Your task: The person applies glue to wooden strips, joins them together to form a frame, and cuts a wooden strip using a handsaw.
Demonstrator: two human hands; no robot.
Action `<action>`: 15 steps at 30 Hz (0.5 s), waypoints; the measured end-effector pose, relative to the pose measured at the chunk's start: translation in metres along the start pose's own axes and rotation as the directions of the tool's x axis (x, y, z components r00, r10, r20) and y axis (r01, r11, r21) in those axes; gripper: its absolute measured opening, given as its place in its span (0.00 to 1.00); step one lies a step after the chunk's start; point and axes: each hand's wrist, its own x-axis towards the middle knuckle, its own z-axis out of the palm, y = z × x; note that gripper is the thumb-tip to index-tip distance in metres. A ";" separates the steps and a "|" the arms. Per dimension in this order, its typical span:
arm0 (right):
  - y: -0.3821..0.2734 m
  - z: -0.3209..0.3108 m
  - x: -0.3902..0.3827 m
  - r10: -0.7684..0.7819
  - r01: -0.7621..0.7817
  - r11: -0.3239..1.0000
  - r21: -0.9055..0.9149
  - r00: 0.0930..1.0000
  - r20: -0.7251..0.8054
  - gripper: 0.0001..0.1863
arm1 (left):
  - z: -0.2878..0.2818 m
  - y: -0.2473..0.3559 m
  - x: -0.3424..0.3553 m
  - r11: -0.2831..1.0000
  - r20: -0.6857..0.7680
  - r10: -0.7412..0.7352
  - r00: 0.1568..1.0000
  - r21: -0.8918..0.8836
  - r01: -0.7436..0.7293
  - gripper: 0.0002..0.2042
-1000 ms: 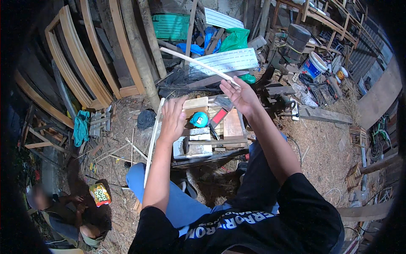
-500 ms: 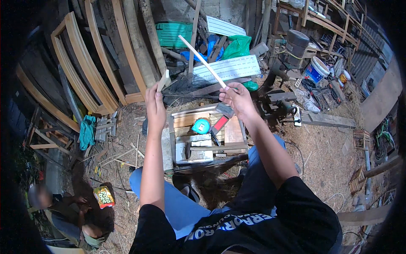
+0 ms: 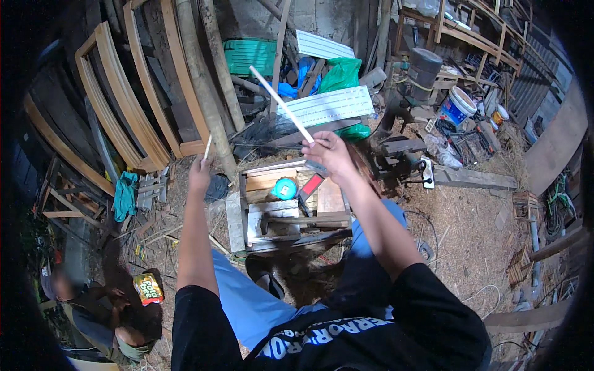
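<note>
My right hand [image 3: 331, 153] pinches the lower end of a long, thin wooden stick [image 3: 282, 105], which slants up to the left. To the left, my left hand [image 3: 199, 176] is closed on a short piece of wood [image 3: 208, 148] that points upward. Below and between my hands is a shallow wooden box [image 3: 237, 216]. Inside lie a turquoise tape measure [image 3: 284, 188], a red and black tool [image 3: 311, 186] and a hammer [image 3: 309, 220] with a wooden handle. A grey block beside the red tool is partly covered by my right hand.
Wooden frames [image 3: 114, 93] lean at the left. White slatted panels [image 3: 328, 106] and green plastic bags [image 3: 341, 75] lie ahead. To the right are a paint bucket [image 3: 459, 105] and a beam [image 3: 473, 178]. A person [image 3: 93, 315] sits at the lower left near a yellow snack bag [image 3: 148, 289].
My left hand has moved left and down with the short piece, which now shows its narrow edge. My right hand and the stick have shifted slightly left and down.
</note>
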 end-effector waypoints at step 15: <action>-0.014 -0.013 -0.012 -0.021 0.021 0.998 -0.066 1.000 0.012 0.17 | -0.011 0.116 -0.067 0.695 -0.181 0.664 0.726 0.506 -0.511 0.13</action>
